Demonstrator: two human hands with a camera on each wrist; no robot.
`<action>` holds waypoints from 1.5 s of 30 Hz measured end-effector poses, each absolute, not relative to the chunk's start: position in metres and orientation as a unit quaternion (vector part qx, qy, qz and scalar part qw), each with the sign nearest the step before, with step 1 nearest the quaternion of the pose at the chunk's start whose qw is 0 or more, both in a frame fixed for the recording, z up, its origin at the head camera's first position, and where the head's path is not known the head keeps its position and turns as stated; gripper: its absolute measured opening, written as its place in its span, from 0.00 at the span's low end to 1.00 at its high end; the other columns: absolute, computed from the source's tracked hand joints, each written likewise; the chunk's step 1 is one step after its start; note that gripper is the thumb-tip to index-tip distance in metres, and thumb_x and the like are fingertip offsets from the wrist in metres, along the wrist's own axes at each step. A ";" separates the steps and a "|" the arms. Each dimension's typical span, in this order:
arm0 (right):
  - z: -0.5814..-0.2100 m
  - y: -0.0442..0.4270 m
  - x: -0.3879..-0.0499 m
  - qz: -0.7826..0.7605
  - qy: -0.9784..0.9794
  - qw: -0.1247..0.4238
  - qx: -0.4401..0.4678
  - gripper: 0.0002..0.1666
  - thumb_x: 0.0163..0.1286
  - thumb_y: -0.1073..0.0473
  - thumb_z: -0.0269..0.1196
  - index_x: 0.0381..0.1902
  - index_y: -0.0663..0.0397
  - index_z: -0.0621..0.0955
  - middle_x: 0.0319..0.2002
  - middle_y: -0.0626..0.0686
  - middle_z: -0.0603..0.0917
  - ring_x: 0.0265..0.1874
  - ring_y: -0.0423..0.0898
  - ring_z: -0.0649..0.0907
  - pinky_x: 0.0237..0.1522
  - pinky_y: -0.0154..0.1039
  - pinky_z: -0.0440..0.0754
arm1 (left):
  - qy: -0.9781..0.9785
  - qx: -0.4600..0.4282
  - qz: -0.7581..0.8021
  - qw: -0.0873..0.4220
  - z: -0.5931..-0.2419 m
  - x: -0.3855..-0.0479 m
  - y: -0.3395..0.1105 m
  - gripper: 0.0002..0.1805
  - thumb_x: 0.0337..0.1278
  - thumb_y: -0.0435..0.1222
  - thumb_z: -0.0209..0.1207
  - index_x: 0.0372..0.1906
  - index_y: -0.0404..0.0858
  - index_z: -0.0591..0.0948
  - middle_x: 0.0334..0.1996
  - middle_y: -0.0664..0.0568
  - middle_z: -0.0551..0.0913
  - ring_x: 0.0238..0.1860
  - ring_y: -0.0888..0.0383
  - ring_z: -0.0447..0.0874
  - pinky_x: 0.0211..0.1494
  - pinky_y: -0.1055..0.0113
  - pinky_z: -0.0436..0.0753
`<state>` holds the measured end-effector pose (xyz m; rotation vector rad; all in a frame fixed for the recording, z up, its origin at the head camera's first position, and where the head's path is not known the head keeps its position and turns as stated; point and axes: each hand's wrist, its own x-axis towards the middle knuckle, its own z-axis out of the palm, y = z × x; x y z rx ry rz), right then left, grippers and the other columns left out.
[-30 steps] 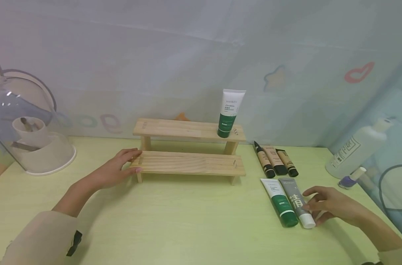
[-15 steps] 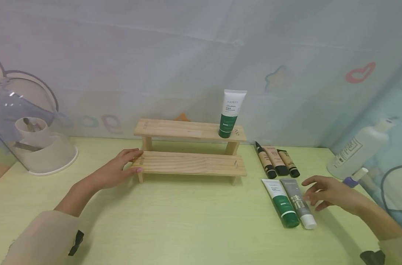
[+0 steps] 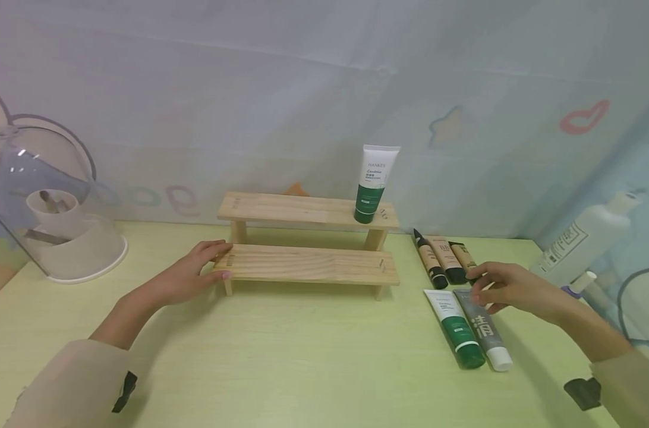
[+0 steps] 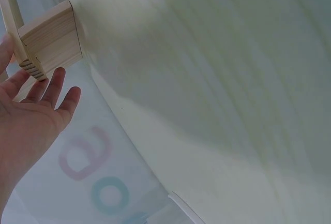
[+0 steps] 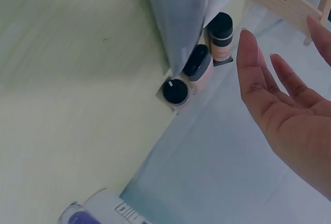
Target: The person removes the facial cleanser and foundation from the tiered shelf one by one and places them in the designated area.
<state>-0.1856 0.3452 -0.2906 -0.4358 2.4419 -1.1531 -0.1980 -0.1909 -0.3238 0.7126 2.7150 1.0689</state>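
Note:
A two-tier wooden shelf [image 3: 305,264] stands on the table. My left hand [image 3: 188,274] holds the left end of its lower board, thumb at the front edge and fingers toward the back. In the left wrist view, the fingertips touch the board's end [image 4: 33,69]. On the upper board, a white and green tube [image 3: 374,184] stands cap down at the right. My right hand [image 3: 517,292] is above the grey tube [image 3: 485,333], its fingers loosely bent with nothing between them. Beside that tube lies another white and green tube [image 3: 458,333].
Several black-capped beige cosmetic tubes [image 3: 446,260] lie behind the grey tube. Far right stand a white bottle [image 3: 583,238] and a purple nail polish bottle [image 3: 578,285]. A clear-domed holder [image 3: 81,249] with brushes stands at the left. A printed cloth [image 3: 282,107] hangs behind the table.
My right hand has lifted away from the grey tube's side and moved up and left, toward the tube's far end. My left hand has stayed on the shelf.

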 end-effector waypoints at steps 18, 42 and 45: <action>-0.285 0.289 -0.207 -0.378 0.891 0.178 -0.178 0.25 0.62 0.65 0.61 0.54 0.71 0.68 0.39 0.58 0.78 0.36 0.55 0.79 0.35 0.43 0.80 | 0.901 0.235 0.358 0.068 -0.325 -0.199 -0.192 0.35 0.65 0.45 0.50 0.68 0.28 0.54 0.66 0.31 0.48 0.62 0.34 0.53 0.58 0.36 0.56; -0.258 0.222 -0.234 -0.430 0.883 0.071 -0.176 0.24 0.63 0.61 0.61 0.54 0.67 0.69 0.45 0.62 0.77 0.39 0.52 0.80 0.40 0.39 0.80 | 0.903 0.233 0.354 0.065 -0.325 -0.198 -0.190 0.34 0.65 0.43 0.51 0.67 0.27 0.55 0.65 0.30 0.49 0.61 0.34 0.56 0.57 0.36 0.57; -0.256 0.216 -0.237 -0.447 0.876 0.060 -0.172 0.27 0.64 0.60 0.61 0.56 0.67 0.68 0.47 0.62 0.76 0.42 0.53 0.80 0.42 0.40 0.79 | 0.903 0.234 0.353 0.064 -0.324 -0.198 -0.190 0.34 0.65 0.42 0.51 0.67 0.27 0.55 0.65 0.30 0.49 0.61 0.34 0.56 0.57 0.36 0.57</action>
